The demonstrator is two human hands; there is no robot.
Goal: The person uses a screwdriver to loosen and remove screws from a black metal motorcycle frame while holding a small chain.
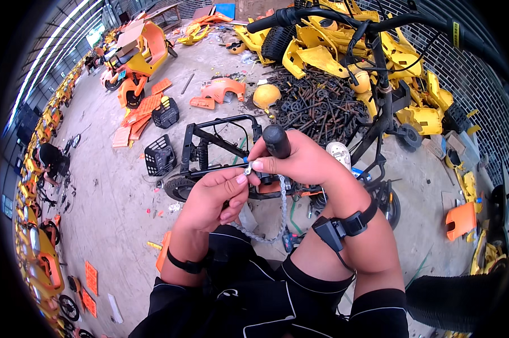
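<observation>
— Where is the tool?

— At frame centre I see the right hand (299, 160) wrapped around a black-handled tool (276, 141), handle up, long axis near vertical.

— And the other hand?

— The left hand (212, 197) pinches a small metal piece (248, 168) at the tool's lower end, above the black frame (209, 147) on the floor (113, 186).

The tool's handle (276, 141) looks like matt black rubber or plastic. The small socket bit (248, 168) and the chain (281, 209) are bare grey metal with a dull shine. The bike frame (209, 141) is black painted metal. The body panels (322, 56) are glossy yellow plastic. The scrap pile (316, 104) looks rusty and rough.
</observation>
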